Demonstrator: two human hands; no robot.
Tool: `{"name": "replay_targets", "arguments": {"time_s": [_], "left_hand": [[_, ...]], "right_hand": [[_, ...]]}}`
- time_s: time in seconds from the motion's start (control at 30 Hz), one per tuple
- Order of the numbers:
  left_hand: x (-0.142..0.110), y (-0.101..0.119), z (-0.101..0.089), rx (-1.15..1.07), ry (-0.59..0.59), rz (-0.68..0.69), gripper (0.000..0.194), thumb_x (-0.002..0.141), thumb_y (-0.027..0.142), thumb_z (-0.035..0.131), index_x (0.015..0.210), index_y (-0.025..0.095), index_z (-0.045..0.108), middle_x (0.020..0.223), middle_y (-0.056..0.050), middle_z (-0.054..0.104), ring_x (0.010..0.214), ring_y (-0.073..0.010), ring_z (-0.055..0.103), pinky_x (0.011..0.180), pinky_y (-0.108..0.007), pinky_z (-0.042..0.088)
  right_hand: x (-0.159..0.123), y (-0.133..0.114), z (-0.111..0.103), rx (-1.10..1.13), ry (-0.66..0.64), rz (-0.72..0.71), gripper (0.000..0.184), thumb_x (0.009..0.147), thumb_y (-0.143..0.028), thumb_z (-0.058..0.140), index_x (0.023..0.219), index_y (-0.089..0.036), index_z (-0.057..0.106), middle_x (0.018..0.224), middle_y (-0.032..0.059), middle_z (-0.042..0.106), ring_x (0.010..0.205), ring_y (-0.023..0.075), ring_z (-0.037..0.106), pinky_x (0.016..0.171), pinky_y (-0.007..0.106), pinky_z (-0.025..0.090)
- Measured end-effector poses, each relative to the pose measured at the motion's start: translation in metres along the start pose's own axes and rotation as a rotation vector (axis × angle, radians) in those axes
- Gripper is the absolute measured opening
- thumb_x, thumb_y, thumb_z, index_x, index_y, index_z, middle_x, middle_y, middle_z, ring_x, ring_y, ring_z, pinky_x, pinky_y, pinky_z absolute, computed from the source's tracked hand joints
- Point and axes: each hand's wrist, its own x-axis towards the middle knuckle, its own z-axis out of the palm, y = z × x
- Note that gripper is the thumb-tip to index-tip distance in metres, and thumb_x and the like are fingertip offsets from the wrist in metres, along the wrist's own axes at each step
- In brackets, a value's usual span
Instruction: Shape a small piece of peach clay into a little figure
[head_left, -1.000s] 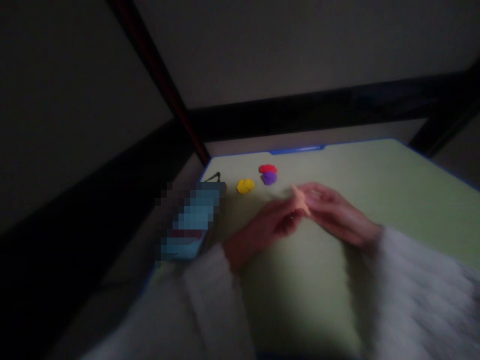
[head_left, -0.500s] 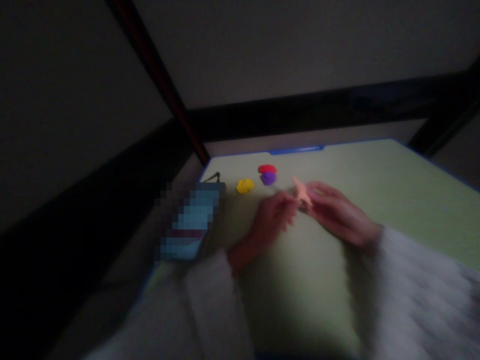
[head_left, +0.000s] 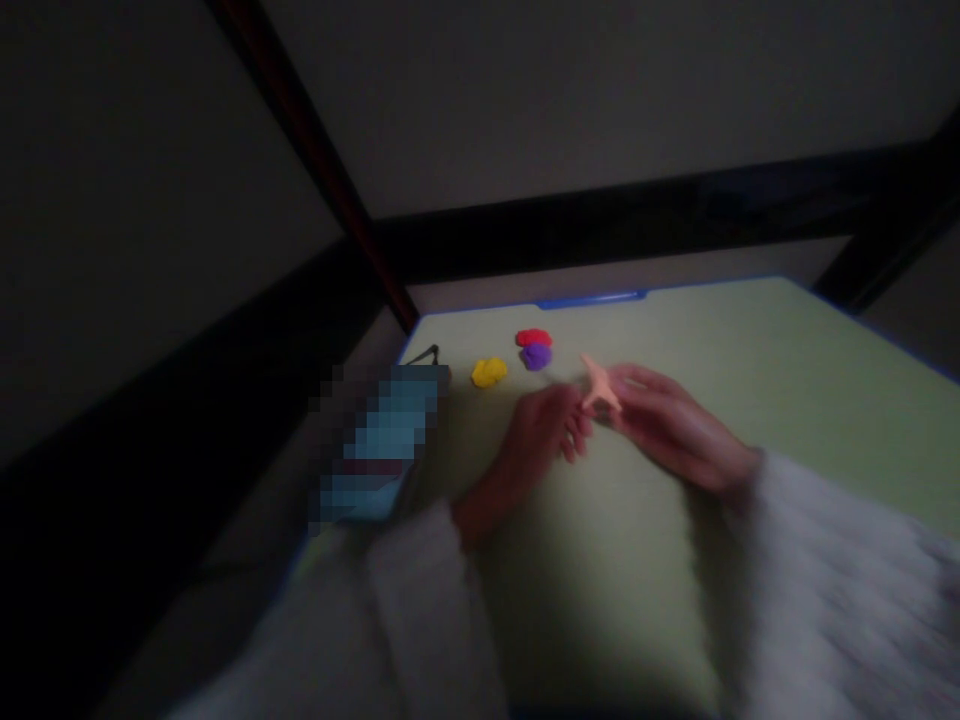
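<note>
A small pale orange clay piece [head_left: 598, 383] with thin points is pinched between the fingertips of both hands above the green table [head_left: 787, 370]. My left hand [head_left: 541, 432] comes in from the lower left and touches the piece with its fingertips. My right hand [head_left: 664, 420] holds it from the right, fingers closed on it. Both wrists wear fuzzy white sleeves. The picture is dim and slightly blurred.
A yellow clay lump [head_left: 489, 372], a red lump [head_left: 533, 338] and a purple lump [head_left: 537, 356] lie at the table's far left. A blurred blue object [head_left: 382, 440] sits at the left edge. Dark rails and a red-brown post [head_left: 330, 180] stand behind.
Both hands have lifted the orange piece slightly up and away. My left hand's fingers have shifted to its lower left side.
</note>
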Motion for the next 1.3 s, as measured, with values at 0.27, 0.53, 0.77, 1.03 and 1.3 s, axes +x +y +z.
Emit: {"name": "replay_targets", "arguments": {"time_s": [0.27,0.53,0.77,1.03,1.3], "left_hand": [[0.0014,0.0014,0.001,0.04,-0.066,-0.004,0.029,0.08,0.04,0.051,0.069,0.013,0.055,0.054,0.003,0.052,0.039,-0.0044,0.047,0.037,-0.016,0.037],[0.0022,0.0042,0.0007,-0.227,-0.083,-0.129,0.043,0.079,0.056,0.046,0.073,0.014,0.052,0.056,0.002,0.054,0.04,-0.0069,0.049,0.035,-0.018,0.035],[-0.0004,0.0034,0.0007,-0.287,-0.253,-0.226,0.041,0.081,0.053,0.047,0.074,0.013,0.054,0.055,0.002,0.051,0.04,-0.0044,0.045,0.038,-0.016,0.031],[0.0005,0.0056,0.0028,-0.363,-0.175,-0.301,0.04,0.078,0.055,0.05,0.075,0.015,0.052,0.061,0.003,0.051,0.044,-0.0036,0.043,0.038,-0.015,0.026],[-0.002,0.0074,0.0017,-0.294,-0.214,-0.263,0.034,0.082,0.048,0.05,0.075,0.015,0.051,0.059,0.004,0.048,0.041,-0.0017,0.038,0.036,-0.014,0.024]], "right_hand": [[-0.0017,0.0005,0.003,-0.085,-0.072,-0.033,0.014,0.071,-0.022,0.071,0.081,-0.02,0.061,0.071,-0.0018,0.063,0.067,0.0128,0.059,0.067,0.029,0.047],[-0.002,-0.0004,0.003,-0.02,-0.046,-0.048,0.015,0.07,-0.023,0.072,0.079,-0.02,0.06,0.071,-0.0027,0.062,0.065,0.0095,0.058,0.067,0.024,0.048],[-0.002,-0.0004,-0.0003,-0.07,-0.102,-0.024,0.015,0.07,-0.024,0.072,0.082,-0.019,0.063,0.069,-0.0021,0.062,0.063,0.0099,0.059,0.064,0.023,0.049],[-0.0036,-0.0023,0.0009,-0.029,-0.095,-0.006,0.014,0.068,-0.022,0.073,0.079,-0.019,0.066,0.071,-0.0027,0.063,0.065,0.0072,0.059,0.066,0.018,0.049],[-0.0039,-0.0042,0.0021,0.035,-0.054,0.023,0.014,0.066,-0.023,0.075,0.078,-0.018,0.069,0.074,-0.0017,0.065,0.065,0.0066,0.06,0.065,0.014,0.051]]}}
